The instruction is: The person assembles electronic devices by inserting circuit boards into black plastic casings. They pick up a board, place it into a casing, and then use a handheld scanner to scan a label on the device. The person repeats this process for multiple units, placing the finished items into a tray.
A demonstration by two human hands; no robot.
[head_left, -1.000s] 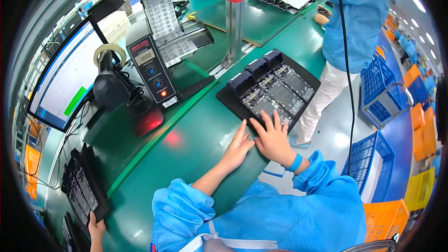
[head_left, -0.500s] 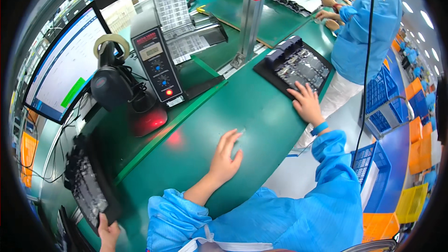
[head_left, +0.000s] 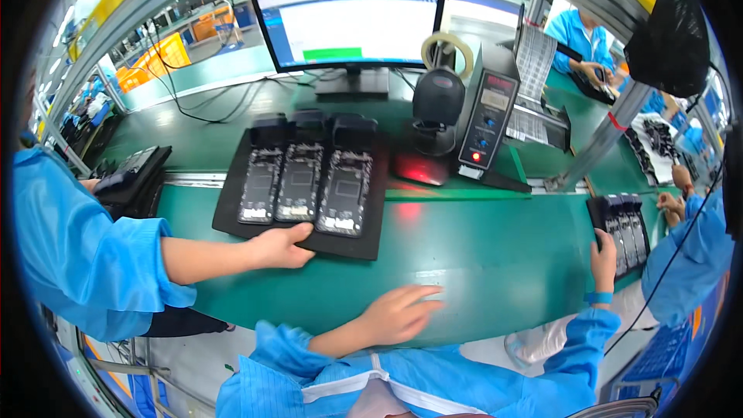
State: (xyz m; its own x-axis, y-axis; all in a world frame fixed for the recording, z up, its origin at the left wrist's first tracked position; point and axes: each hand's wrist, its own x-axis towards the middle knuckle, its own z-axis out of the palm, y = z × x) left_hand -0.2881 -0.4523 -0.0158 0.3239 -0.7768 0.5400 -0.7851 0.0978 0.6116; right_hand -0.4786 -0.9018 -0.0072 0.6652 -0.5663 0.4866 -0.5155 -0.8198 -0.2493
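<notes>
My left hand (head_left: 400, 314) hovers over the green worktable (head_left: 495, 263), its fingers stretched out and apart. A small clear patch, perhaps film, lies by its fingertips. My right hand (head_left: 603, 265) grips the near left edge of a black tray (head_left: 594, 213) that carries opened phones (head_left: 625, 236) with bare circuit boards. A co-worker's hand (head_left: 282, 248) from the left holds a second black tray (head_left: 352, 246) by its near edge. Three opened phones (head_left: 300, 186) lie side by side on it, dark blocks at their far ends.
Behind the table edge stand a monitor (head_left: 352, 23), a scanner on a stand (head_left: 439, 97), and a label dispenser (head_left: 489, 120) with a lit red lamp. More dark trays (head_left: 128, 178) are stacked at left. A metal post (head_left: 611, 128) rises at right, with another worker (head_left: 689, 255) beside it.
The view has swung left. The co-worker's tray now lies over the table in front of the monitor. My right hand has shifted to its tray's edge; my left hand stays open.
</notes>
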